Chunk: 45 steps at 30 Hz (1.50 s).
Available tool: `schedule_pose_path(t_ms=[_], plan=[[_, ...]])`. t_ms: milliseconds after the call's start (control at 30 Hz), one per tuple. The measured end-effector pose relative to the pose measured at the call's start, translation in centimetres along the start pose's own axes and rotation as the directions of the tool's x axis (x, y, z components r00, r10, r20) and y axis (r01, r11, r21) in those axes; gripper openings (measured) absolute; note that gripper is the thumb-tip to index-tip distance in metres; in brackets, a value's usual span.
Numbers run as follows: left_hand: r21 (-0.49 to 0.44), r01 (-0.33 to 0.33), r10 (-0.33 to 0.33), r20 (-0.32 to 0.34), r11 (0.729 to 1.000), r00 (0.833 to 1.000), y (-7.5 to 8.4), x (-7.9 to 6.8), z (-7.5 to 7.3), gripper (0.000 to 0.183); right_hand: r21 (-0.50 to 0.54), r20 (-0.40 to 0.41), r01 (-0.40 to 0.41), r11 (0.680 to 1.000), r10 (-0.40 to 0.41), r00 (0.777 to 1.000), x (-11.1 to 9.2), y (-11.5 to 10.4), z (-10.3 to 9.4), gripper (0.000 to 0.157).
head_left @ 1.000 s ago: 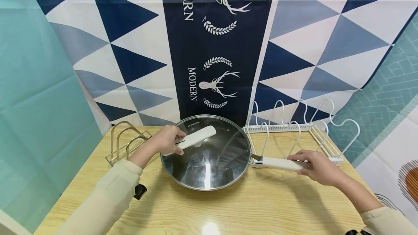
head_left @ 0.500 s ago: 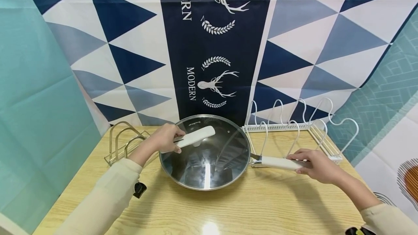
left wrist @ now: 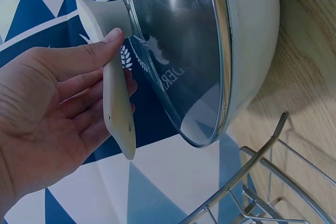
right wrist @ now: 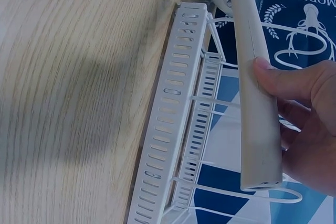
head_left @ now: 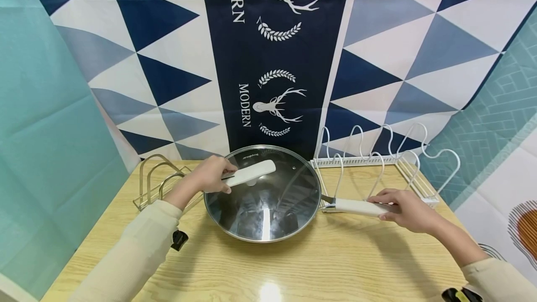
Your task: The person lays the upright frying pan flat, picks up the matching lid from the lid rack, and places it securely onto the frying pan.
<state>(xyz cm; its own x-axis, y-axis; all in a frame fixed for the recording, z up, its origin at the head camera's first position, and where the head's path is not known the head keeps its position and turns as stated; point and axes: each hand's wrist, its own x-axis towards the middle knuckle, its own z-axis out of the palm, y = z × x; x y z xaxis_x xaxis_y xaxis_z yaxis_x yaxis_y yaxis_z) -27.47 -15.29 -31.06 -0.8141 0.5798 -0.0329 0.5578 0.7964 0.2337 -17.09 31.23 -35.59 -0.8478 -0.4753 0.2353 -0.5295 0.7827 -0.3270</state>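
Observation:
A pan (left wrist: 254, 30) with a pale outer wall stands on the wooden table, covered by a glass lid (head_left: 268, 213) with a metal rim. My left hand (head_left: 213, 175) grips the long cream lid handle (head_left: 251, 172) at its left part; in the left wrist view the thumb presses one side (left wrist: 118, 85) and the fingers lie behind it. On the other side my right hand (head_left: 402, 209) holds the pan's cream handle (head_left: 358, 206) near its end, thumb on the handle (right wrist: 257, 108) in the right wrist view. The lid sits over the pan's rim.
A white wire rack (head_left: 356, 163) with tall loops stands at the right, partly under the pan handle. To the left is a smaller metal rack (head_left: 153, 190), close to the pan. A patterned cloth (head_left: 180, 59) hangs behind the wooden table (head_left: 327, 264).
Both hands keep their hold on the lid handle and the pan handle. The whole head view shifts very slightly; the pan and lid stay in place.

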Motion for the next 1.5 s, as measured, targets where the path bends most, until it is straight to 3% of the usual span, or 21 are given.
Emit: schedule_pose_path(t_ms=[200, 1233, 1500], plan=[[-0.007, 0.018, -0.018, 0.011, 1.000, 1.000, 0.0, 0.0, 0.1, 0.054, -0.003, 0.009, -0.005, 1.000, 0.005, 1.000, -0.2, -0.1, -0.2, 0.039], [-0.019, -0.019, 0.019, 0.007, 1.000, 1.000, 0.2, -1.0, -0.1, 0.057, 0.052, 0.013, 0.111, 0.992, -0.112, 0.994, -0.9, 0.8, -0.3, 0.036], [-0.015, -0.069, 0.069, 0.002, 0.997, 0.998, -0.3, -0.7, -0.1, 0.055, 0.068, 0.018, 0.112, 0.991, -0.114, 0.993, -0.7, 1.0, -0.3, 0.036]])
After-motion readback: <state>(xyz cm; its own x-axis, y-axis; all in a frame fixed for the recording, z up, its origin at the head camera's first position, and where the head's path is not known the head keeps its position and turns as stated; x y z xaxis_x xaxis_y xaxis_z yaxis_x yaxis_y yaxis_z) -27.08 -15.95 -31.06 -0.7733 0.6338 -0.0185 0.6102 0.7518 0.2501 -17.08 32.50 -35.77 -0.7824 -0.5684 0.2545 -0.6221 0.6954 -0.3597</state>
